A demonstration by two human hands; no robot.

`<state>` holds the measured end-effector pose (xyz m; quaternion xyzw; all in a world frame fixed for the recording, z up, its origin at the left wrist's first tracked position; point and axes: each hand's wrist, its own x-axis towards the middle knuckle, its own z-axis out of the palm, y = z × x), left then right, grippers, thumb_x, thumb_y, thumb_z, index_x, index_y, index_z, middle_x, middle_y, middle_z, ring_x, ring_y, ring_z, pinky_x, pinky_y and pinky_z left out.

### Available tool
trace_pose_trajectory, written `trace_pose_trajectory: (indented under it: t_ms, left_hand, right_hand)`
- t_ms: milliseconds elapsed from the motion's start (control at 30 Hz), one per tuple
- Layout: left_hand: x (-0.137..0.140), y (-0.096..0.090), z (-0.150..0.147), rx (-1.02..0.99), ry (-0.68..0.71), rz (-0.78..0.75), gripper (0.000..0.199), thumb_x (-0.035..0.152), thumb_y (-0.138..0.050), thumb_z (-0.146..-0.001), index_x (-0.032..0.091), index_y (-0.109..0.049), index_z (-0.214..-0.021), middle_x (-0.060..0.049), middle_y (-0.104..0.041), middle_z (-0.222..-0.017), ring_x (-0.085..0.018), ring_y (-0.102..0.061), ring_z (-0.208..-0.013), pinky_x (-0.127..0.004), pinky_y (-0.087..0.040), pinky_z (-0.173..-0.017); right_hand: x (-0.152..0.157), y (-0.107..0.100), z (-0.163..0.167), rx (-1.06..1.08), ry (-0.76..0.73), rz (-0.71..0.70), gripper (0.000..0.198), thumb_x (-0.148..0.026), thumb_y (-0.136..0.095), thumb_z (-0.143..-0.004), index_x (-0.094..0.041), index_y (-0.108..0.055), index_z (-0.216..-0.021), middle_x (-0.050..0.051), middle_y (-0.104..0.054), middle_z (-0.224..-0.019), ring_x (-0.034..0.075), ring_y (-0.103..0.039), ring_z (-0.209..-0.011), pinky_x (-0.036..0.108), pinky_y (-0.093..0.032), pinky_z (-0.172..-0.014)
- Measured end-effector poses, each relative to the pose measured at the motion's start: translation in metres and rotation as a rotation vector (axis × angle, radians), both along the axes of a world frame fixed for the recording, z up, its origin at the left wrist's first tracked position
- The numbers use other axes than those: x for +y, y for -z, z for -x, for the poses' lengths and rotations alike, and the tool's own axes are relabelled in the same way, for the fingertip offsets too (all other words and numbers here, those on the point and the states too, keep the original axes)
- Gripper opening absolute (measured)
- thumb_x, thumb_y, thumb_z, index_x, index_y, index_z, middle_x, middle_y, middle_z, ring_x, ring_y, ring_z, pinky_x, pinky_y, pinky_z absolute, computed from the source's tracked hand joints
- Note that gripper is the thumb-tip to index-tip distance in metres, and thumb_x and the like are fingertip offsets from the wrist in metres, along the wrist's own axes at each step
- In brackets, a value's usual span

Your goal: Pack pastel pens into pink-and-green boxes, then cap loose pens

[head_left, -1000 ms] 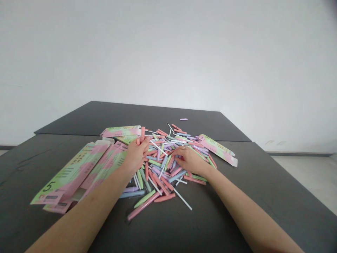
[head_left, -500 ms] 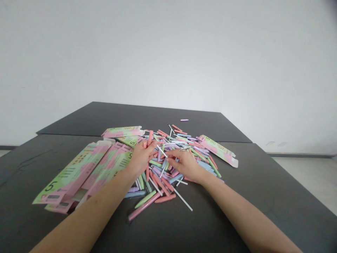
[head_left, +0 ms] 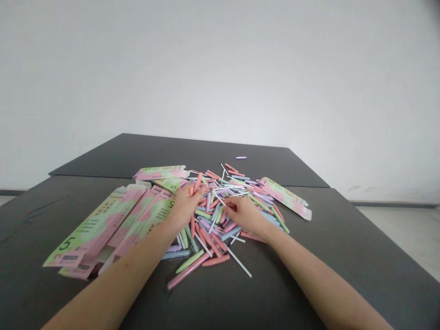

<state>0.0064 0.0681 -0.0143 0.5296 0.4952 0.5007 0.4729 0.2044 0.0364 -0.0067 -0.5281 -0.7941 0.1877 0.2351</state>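
My left hand (head_left: pixel 187 201) is closed around a coral pen barrel (head_left: pixel 198 182) that sticks up from the fist, over the left side of a heaped pile. My right hand (head_left: pixel 244 213) pinches the lower end of a thin white pen refill (head_left: pixel 219 197), its fingertips partly hidden behind the hand. Beneath both hands spread many loose pen parts in coral, green, blue and purple, among them a pink pen (head_left: pixel 187 272) and a green pen piece (head_left: pixel 189 261). Another white refill (head_left: pixel 239 262) lies at the pile's front.
Green and pink cardboard boxes (head_left: pixel 92 224) overlap on the left. One box (head_left: pixel 160 172) lies behind them, and another box (head_left: pixel 285 197) lies to the right of the pile. A purple pen piece (head_left: pixel 241 157) rests far back on the dark table (head_left: pixel 192 149), before a white wall.
My right hand has moved slightly right, and the white refill has shifted right with it. The coral barrel in my left hand has tilted a little to the right.
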Motion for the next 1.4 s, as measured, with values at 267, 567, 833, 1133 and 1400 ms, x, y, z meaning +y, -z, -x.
trace_pose_trajectory:
  t_ms: [267,567,833,1133,1400]
  left_hand:
    - [-0.001,0.006,0.003,0.663,0.111,-0.32,0.03,0.031,-0.047,-0.09,0.018,-0.069,-0.105,-0.008,-0.072,-0.104,-0.025,-0.065,-0.099,-0.037,-0.049,-0.089]
    - [-0.008,0.017,0.002,1.035,0.084,-0.406,0.032,0.02,-0.047,-0.092,0.019,-0.063,-0.119,-0.012,-0.061,-0.125,-0.026,-0.059,-0.114,-0.039,-0.049,-0.096]
    - [-0.005,0.027,0.003,1.056,0.064,-0.473,0.03,0.028,-0.052,-0.092,0.017,-0.061,-0.118,-0.011,-0.061,-0.123,-0.026,-0.058,-0.116,-0.04,-0.047,-0.098]
    - [-0.011,0.014,0.002,1.016,0.04,-0.57,0.025,0.025,-0.048,-0.094,0.015,-0.065,-0.108,-0.012,-0.065,-0.116,-0.026,-0.057,-0.112,-0.043,-0.044,-0.102]
    - [-0.005,-0.004,0.013,0.905,-0.107,-0.452,0.022,0.006,-0.042,-0.082,0.016,-0.062,-0.082,-0.011,-0.062,-0.094,-0.025,-0.059,-0.096,-0.04,-0.048,-0.091]
  right_hand:
    - [0.001,-0.001,-0.001,-0.01,0.02,0.024,0.016,-0.019,-0.053,-0.083,-0.018,-0.068,-0.088,0.0,-0.067,-0.067,0.012,-0.052,-0.054,0.023,-0.031,-0.055]
    - [0.001,0.003,0.001,-0.04,0.033,-0.007,0.014,-0.022,-0.054,-0.084,-0.018,-0.067,-0.085,0.002,-0.07,-0.072,0.013,-0.058,-0.06,0.024,-0.034,-0.058]
    - [0.004,0.004,0.001,-0.029,0.039,-0.054,0.018,-0.018,-0.054,-0.082,-0.018,-0.069,-0.092,0.004,-0.072,-0.083,0.017,-0.063,-0.074,0.027,-0.04,-0.068]
    - [0.01,-0.015,0.027,0.082,0.04,-0.215,0.018,-0.017,-0.054,-0.084,-0.017,-0.067,-0.096,0.005,-0.069,-0.084,0.019,-0.062,-0.077,0.029,-0.043,-0.073]
    - [0.055,-0.027,0.084,0.002,-0.03,-0.227,0.025,-0.01,-0.049,-0.084,-0.016,-0.067,-0.1,0.007,-0.07,-0.1,0.018,-0.062,-0.095,0.03,-0.045,-0.088]
